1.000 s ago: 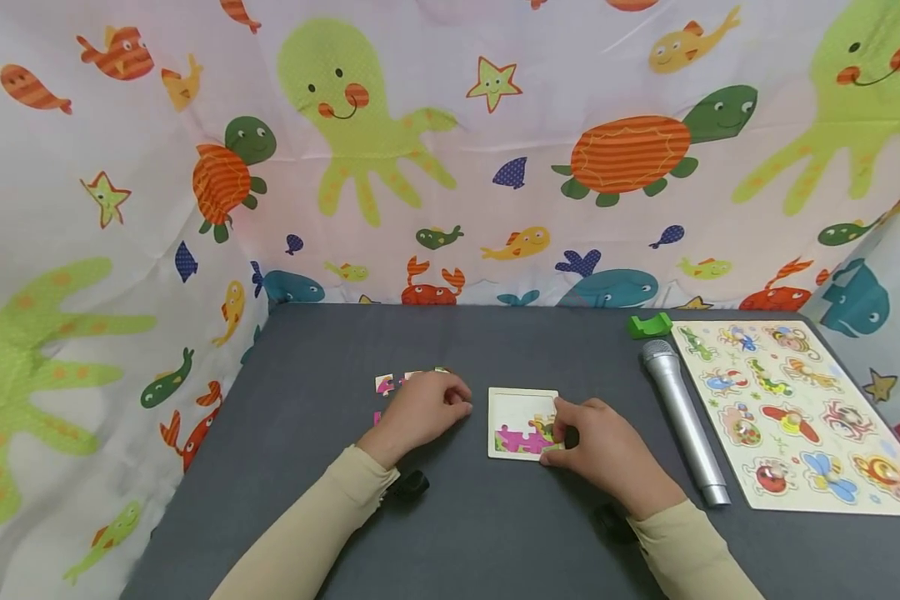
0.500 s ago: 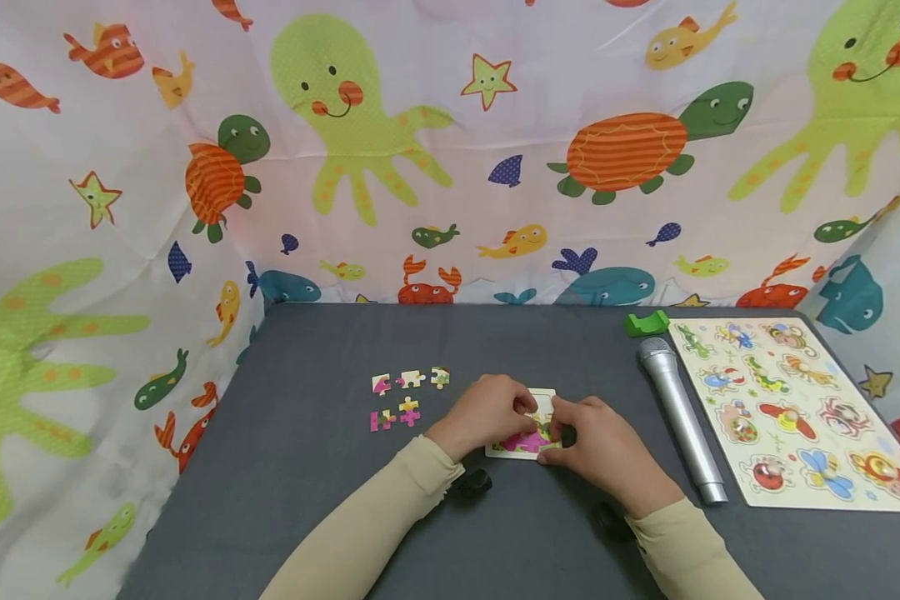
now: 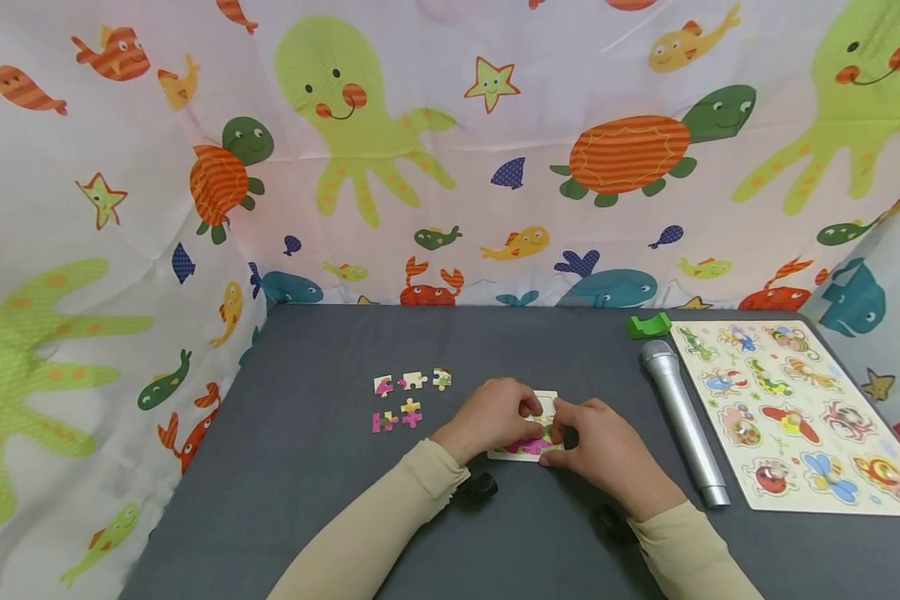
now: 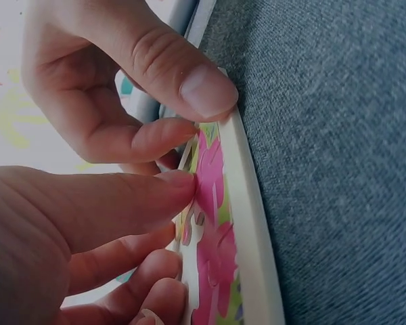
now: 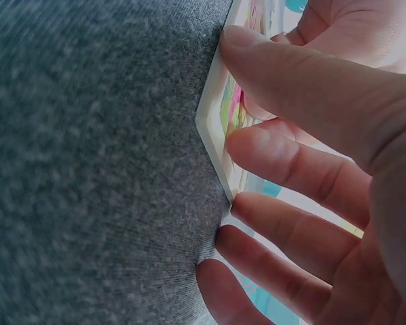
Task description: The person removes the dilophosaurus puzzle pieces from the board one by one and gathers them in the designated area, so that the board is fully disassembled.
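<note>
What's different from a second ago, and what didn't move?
The left grip moved right, from by the loose pieces to over the little puzzle tray; I can't tell whether it holds a piece. The right grip still holds the tray's edge. The microphone stayed put.

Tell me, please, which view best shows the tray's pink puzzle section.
The left wrist view shows the pink puzzle section closest. The head view shows it small, partly behind the left hand; the right wrist shows just a sliver.

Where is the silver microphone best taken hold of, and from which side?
Probably grip the silver microphone by its mid-handle, from above and its left: the slim, straight handle lies along the table, while the picture board sits close on its right.
</note>
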`<state>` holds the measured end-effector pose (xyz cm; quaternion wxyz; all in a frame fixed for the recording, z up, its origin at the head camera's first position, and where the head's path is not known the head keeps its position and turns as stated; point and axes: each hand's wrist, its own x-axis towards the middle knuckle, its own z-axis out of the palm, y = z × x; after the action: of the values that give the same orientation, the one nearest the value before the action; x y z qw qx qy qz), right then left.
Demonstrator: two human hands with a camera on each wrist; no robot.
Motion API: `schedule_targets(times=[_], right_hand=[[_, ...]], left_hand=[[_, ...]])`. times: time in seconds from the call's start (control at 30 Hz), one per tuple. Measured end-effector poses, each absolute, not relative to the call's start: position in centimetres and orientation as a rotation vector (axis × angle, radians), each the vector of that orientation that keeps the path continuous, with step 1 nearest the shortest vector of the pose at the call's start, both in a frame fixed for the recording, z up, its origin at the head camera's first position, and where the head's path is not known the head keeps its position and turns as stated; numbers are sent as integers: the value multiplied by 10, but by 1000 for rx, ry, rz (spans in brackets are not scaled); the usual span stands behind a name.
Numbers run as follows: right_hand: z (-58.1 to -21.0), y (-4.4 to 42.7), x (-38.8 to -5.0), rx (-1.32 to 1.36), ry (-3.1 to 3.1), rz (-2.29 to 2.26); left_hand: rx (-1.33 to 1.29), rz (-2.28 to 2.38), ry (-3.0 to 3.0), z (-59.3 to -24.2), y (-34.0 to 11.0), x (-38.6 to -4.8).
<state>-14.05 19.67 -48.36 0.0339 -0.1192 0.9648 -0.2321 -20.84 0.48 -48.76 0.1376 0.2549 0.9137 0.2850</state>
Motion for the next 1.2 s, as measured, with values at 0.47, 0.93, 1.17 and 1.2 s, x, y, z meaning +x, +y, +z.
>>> schedule_targets(times=[0.47,0.93,1.17,1.2], right_hand=[[-484,195,-142,-388,2977,-734],[-483,194,-143,-398,2972,-719],[-482,195,-141,-401,2968,-735],[-481,195,-140,-400,2966,-739]], left_hand=[[676,928,2614,-490,4,-209],[667,970,2617,-488,3,-208],[643,1029,2583,-490,5,-206],[643,1031,2580,-490,5,-206]])
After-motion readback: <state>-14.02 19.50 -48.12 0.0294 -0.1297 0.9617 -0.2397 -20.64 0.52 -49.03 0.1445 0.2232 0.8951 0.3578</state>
